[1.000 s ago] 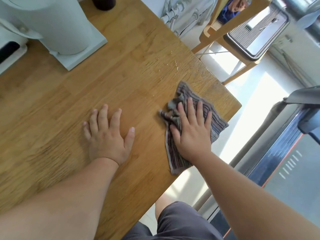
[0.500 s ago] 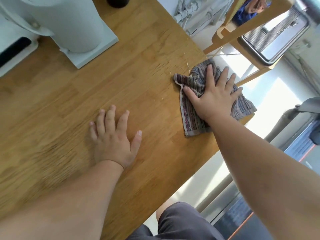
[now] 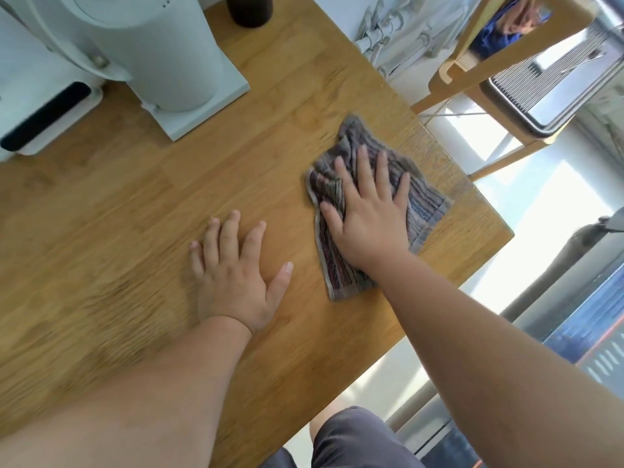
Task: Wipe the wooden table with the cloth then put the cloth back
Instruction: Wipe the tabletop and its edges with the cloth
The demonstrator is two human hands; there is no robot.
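A striped grey-brown cloth (image 3: 423, 201) lies crumpled on the wooden table (image 3: 270, 130) near its right corner. My right hand (image 3: 368, 214) presses flat on top of the cloth, fingers spread, covering its middle. My left hand (image 3: 234, 278) rests flat on the bare wood to the left of the cloth, palm down, fingers apart, holding nothing.
A white appliance (image 3: 152, 52) on a flat base stands at the table's back left, another white device (image 3: 44, 113) beside it. A dark cup (image 3: 249, 10) sits at the back edge. A wooden chair (image 3: 499, 62) stands beyond the right edge.
My right hand has slid the cloth back from the far right edge toward me and to the left. My left hand stays planted on the wood.
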